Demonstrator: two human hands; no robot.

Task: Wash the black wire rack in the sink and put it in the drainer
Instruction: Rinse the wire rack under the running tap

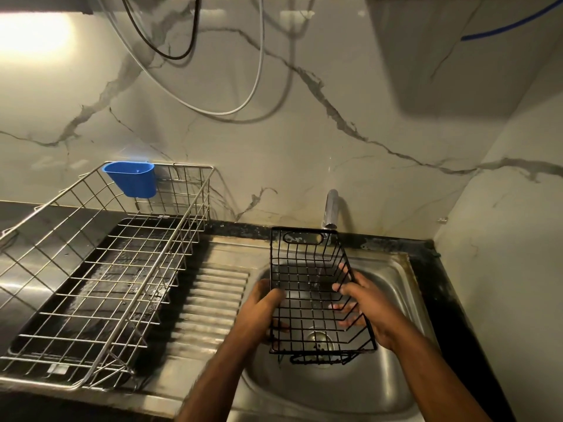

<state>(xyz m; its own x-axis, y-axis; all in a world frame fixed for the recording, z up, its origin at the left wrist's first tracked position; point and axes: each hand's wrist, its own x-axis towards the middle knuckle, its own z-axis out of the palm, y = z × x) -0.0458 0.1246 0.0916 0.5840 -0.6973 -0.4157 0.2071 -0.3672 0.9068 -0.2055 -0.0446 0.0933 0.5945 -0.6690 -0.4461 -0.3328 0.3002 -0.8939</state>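
- Holding the black wire rack (307,287) over the sink (393,300), both hands grip it: the left hand (263,309) has its fingers curled round the rack's left long edge, and the right hand (362,303) has its fingers hooked through the wires of the right side.
- Its long axis runs near to far, with the far end, where a handle slot shows, just under the tap (330,211); a thin stream of water seems to fall through the mesh.
- Washing looks to be under way, and the rack is not yet in the drainer (100,269).
- That drainer, a silver wire basket on a dark tray, stands to the left on the table, beyond the ribbed draining board (213,303), so the coming move should be a carry leftward; the left hand is the nearer one to it.
- Its grid shows no dishes; a blue plastic cup (131,178) hangs at its far rim, and what is in the cup cannot be seen.
- The sink basin holds only the drain strainer (318,339), seen through the rack's wires.
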